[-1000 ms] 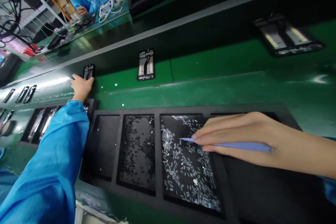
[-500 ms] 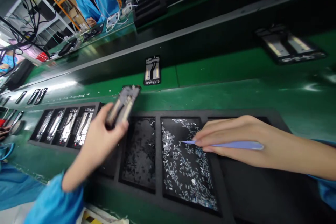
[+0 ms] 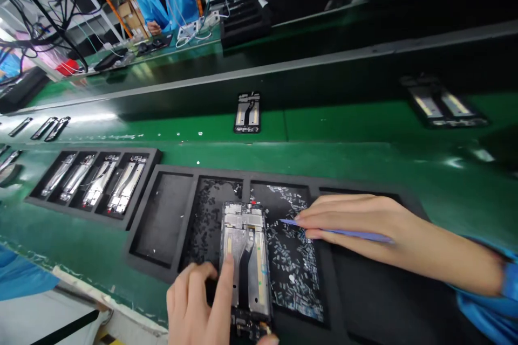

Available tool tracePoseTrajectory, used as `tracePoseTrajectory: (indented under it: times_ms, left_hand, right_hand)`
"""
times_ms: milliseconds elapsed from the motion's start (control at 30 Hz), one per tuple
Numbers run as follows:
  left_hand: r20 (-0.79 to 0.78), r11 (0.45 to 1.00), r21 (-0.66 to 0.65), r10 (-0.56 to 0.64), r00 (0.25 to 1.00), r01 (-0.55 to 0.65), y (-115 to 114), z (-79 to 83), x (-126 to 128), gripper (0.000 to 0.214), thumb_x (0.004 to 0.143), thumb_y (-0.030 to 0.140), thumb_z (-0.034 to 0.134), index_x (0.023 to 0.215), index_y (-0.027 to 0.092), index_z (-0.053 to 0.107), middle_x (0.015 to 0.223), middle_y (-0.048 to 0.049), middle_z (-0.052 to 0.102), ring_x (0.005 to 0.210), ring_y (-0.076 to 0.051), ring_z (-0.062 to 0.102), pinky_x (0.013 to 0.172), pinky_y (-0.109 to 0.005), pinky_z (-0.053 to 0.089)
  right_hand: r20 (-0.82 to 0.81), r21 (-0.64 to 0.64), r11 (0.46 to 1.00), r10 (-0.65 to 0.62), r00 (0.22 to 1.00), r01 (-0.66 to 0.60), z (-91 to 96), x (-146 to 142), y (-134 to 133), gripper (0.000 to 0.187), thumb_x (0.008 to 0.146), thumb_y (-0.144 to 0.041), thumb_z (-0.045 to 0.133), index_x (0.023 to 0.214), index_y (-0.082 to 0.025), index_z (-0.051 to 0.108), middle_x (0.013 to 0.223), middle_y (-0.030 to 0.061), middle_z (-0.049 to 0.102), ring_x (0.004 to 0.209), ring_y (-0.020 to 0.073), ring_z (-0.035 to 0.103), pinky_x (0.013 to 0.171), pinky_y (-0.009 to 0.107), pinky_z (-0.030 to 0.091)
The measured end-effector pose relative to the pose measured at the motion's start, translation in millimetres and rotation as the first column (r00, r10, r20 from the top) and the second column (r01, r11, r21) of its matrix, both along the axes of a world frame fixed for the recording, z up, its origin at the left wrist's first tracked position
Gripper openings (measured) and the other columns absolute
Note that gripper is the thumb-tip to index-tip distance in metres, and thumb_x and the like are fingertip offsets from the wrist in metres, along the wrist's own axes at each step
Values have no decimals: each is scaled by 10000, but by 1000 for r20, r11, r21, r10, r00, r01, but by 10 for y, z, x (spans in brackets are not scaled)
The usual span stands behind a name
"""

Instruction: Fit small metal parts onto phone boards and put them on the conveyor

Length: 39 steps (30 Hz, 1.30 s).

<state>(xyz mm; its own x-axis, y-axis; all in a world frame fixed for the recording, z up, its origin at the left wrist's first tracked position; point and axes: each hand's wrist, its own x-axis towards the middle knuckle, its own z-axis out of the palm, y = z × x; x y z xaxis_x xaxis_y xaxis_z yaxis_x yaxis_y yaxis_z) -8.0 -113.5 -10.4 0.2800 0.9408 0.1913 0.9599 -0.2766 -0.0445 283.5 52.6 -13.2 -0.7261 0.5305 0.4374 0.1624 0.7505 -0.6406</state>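
Where a glossy green counter (image 3: pixel 226 153) bears a matte black compartmented tray (image 3: pixel 164 221), right hand (image 3: pixel 360 221) with fingers pinching violet tweezers (image 3: pixel 356 234), left hand (image 3: pixel 198 302) with fingers clasping a flat metal-plated phone body (image 3: pixel 253 259) over the tray, brought nearer since half a second earlier, dark flecks (image 3: pixel 206 215) in one compartment, glassy slivers (image 3: pixel 293 259) in the next.

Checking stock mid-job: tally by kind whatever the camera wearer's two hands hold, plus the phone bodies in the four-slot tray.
Slim blue-violet pointed tool, in the right hand: 1
Rectangular grey-and-black phone body, in the left hand: 1
Silver-and-black phone bodies, in the black four-slot foam tray: 4
Total: 6
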Motion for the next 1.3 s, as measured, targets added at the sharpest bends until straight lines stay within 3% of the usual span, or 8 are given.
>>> tracePoseTrajectory:
  times_ms: [67,167,300,567,933,1133,1300]
  left_hand:
    - [-59,969,27,-244,968,246,141,21,-163,820,925,714,538,1524,158,462,1373,-228,541,1274,-426,502,947,-490,431]
    - [-72,822,5,-567,821,569,446,32,-311,926,888,810,503,1531,145,441,1517,-257,434,1426,-460,370,1072,-526,360]
    - [-7,687,-73,-725,689,723,735,26,-319,883,929,790,400,1451,86,513,1494,-253,469,1414,-486,378,1136,-606,304]
    - [57,685,-90,-722,690,723,747,-49,-315,850,839,700,584,1440,101,521,1493,-237,487,1418,-493,377,1113,-615,390]
    - [57,697,-71,-711,701,713,715,-82,-304,796,847,695,573,1411,134,548,1496,-226,495,1420,-492,391,1141,-621,366]
    - [51,693,-88,-714,698,716,705,-87,-303,851,846,722,563,1439,113,531,1498,-242,488,1418,-521,383,1151,-644,338]
    - [62,692,-82,-715,696,718,717,-63,-307,804,879,698,531,1433,116,540,1492,-239,499,1406,-508,413,1142,-638,363]
  right_hand:
    - [-9,4,999,-41,999,41,91,-25,-23,222,975,-162,638,1162,-244,725,1022,19,780,916,170,745,804,241,619]
    - [36,6,996,-84,996,84,285,-86,-42,208,968,-169,639,1139,-254,722,1001,19,772,879,166,744,768,222,615]
    - [126,-36,994,-97,987,103,364,-105,-43,232,951,-169,654,1155,-242,739,1089,51,767,939,196,757,828,234,628]
    - [28,-157,983,-97,995,100,65,-20,-106,278,926,-106,678,1170,-220,747,1039,56,791,966,215,759,868,329,644]
    - [5,-112,983,-148,989,148,67,-91,-110,246,912,-64,660,1107,-189,742,920,73,782,865,217,755,775,350,656]
    - [56,-88,988,-122,991,126,44,-76,-123,278,932,-91,666,1189,-183,717,994,68,788,938,217,751,810,340,650]
    - [52,-61,971,-230,972,233,62,-99,-151,266,896,-60,664,1096,-221,733,891,37,777,813,206,742,739,340,646]
